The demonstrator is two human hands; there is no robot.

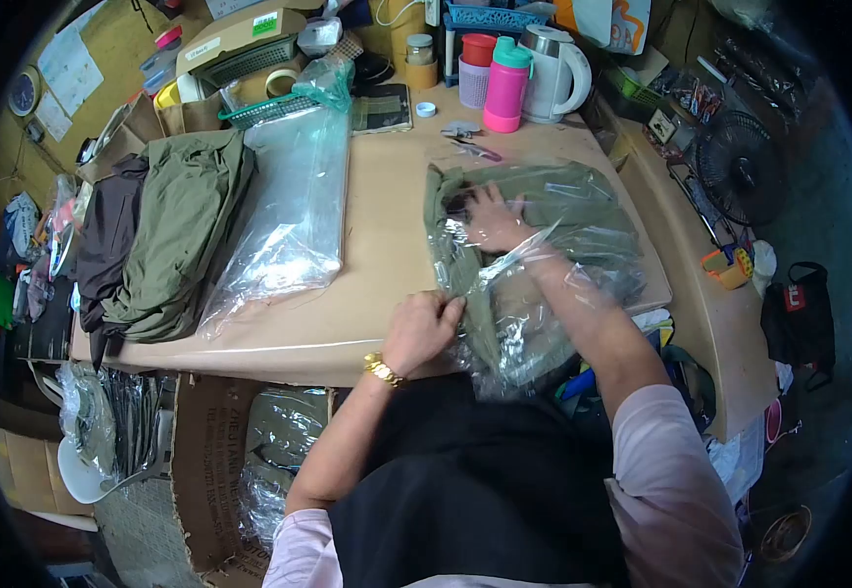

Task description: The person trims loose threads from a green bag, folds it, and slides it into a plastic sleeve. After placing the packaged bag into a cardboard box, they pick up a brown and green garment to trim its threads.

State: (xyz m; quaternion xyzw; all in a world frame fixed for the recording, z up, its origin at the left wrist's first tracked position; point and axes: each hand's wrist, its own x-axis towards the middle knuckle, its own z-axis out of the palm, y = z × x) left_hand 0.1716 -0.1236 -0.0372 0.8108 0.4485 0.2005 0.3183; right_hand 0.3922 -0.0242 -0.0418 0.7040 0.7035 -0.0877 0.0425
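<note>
An olive green garment (573, 201) lies partly inside a clear plastic bag (529, 338) on the right half of the table. My right hand (493, 218) is inside the bag, fingers spread flat on the garment near its upper left part. My left hand (426, 331), with a gold watch at the wrist, pinches the bag's left edge near the table's front edge. Folded green (179, 211) and dark brown (112, 225) garments are stacked at the left. Beside them lies a pile of clear plastic bags (299, 196).
Along the back stand a pink bottle (507, 90), a kettle (551, 78), a green basket (259, 110) and pliers (478, 150). A black fan (743, 169) is at the right. Below the table's front edge (240, 359) sits an open carton (208, 470) holding bagged items.
</note>
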